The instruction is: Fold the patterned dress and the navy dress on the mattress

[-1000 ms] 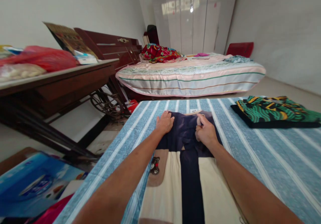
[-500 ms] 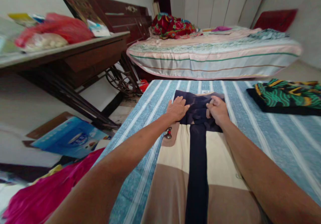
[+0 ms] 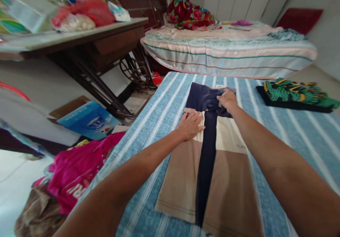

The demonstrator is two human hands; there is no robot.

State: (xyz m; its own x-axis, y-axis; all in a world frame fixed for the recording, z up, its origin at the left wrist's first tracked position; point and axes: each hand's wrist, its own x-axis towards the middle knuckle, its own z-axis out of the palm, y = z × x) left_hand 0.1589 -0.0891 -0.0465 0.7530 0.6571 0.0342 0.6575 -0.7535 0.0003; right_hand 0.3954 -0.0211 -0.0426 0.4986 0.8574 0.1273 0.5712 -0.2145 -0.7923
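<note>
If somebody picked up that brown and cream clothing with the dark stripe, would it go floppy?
The clothing would probably flop, since its fabric wrinkles near the right hand. It seems likely to be light, as it looks thin on the striped sheet. It probably wouldn't roll, because it's spread flat.

Matt fab. garment (image 3: 231, 180), fab. bedsheet (image 3: 305, 134), plas. red bag (image 3: 92, 10)

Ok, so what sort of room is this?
Most likely a bedroom. Across the room is a large bed with a striped cover, a bunched red floral cloth lies on it, and tall pale doors, probably a wardrobe's, stand behind.
</note>
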